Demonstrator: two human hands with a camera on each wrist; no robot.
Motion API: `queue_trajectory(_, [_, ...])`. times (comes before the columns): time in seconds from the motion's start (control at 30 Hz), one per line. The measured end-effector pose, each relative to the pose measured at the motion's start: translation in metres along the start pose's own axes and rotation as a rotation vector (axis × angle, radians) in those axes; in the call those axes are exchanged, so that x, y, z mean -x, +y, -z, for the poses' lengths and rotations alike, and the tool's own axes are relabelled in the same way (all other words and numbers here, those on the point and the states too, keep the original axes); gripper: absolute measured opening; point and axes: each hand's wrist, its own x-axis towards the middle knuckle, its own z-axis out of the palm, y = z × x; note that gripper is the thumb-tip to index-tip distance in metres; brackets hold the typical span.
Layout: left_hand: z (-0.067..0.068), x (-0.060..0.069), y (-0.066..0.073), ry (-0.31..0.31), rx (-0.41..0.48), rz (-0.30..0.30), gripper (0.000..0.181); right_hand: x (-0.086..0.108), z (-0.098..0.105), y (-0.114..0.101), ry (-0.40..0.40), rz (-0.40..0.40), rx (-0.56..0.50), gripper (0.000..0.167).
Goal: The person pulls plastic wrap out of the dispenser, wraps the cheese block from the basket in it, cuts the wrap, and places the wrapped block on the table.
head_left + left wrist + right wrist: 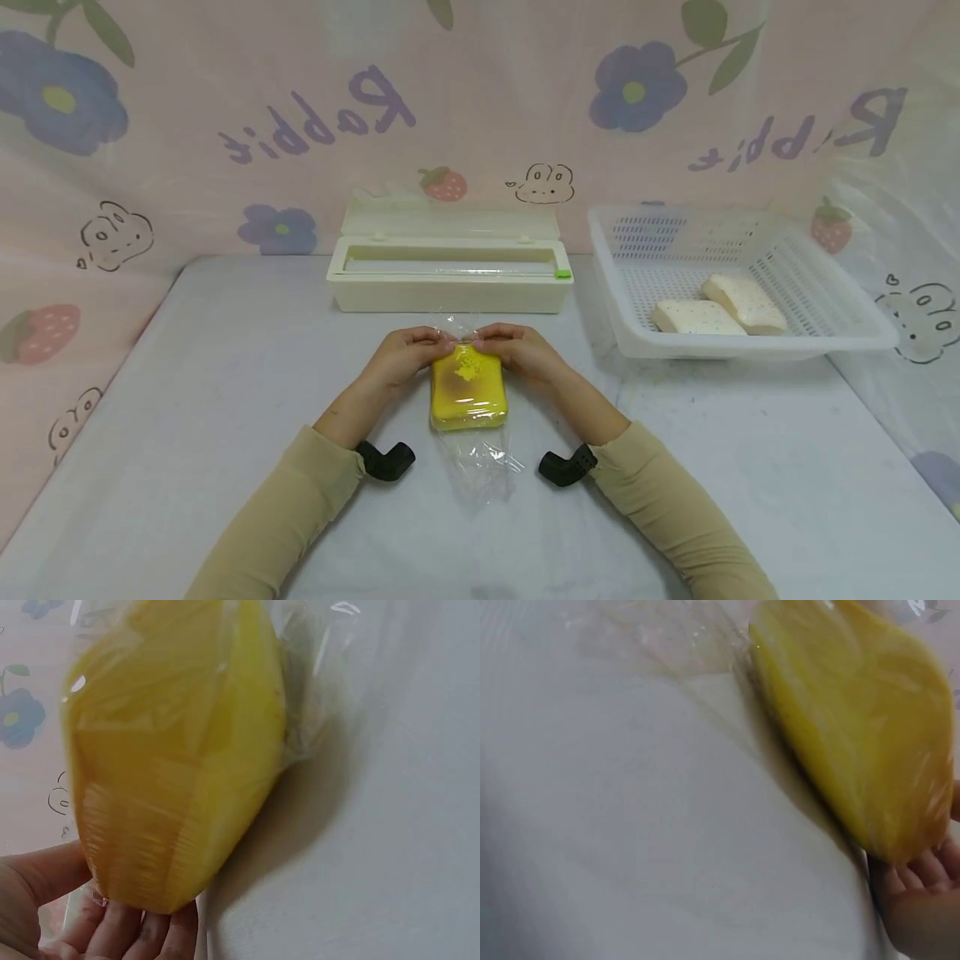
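A yellow bread-shaped block [468,392] with a browned top lies on the table between my hands, covered in clear plastic wrap [480,467]. Loose wrap trails toward me from its near end, and more stands up at the far end. At the far left corner my left hand [408,354] pinches the wrap, thumb on top. Opposite it, my right hand [521,350] pinches the wrap at the far right corner. In the left wrist view, fingers [142,930] curl against the end of the wrapped block [172,765]. The right wrist view shows similar fingers [926,870] beneath its end.
Behind my hands stands a cream cling film dispenser [450,293], its lid up and a film roll inside. A white perforated basket [750,343] at the back right holds two pale speckled bread-like pieces [701,318]. A printed curtain [480,100] hangs along the back.
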Motion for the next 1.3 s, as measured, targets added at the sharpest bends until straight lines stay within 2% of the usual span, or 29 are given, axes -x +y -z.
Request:
queue_trajectory(0.17, [-0.002,0.002,0.001,0.021,-0.035,-0.006,0.023,0.0,0.0,0.002,-0.005,0.043,-0.008,0.025])
queue_trajectory(0.33, [-0.002,0.004,0.002,0.022,-0.069,-0.019,0.036,0.002,0.0,0.001,-0.013,0.065,-0.01,0.034])
queue_trajectory(0.53, [0.0,0.007,0.001,0.018,-0.129,-0.056,0.031,0.002,0.0,0.003,0.001,0.107,0.004,0.037])
queue_trajectory(0.67, [0.002,0.008,0.0,0.018,-0.183,-0.102,0.028,0.002,-0.001,0.005,0.017,0.15,0.043,0.032])
queue_trajectory(0.9, [0.008,0.01,0.0,-0.02,-0.265,-0.222,0.027,0.005,0.003,0.004,0.005,0.204,0.123,0.031])
queue_trajectory(1.0, [0.011,0.013,0.003,-0.057,-0.269,-0.257,0.034,0.007,0.007,0.003,-0.029,0.231,0.105,0.032])
queue_trajectory(1.13, [0.013,0.017,0.006,-0.112,-0.205,-0.298,0.045,0.01,0.008,0.002,-0.083,0.262,0.078,0.036])
queue_trajectory(1.3, [0.013,0.023,0.01,-0.127,-0.16,-0.353,0.043,0.011,0.007,-0.003,-0.108,0.3,0.05,0.042])
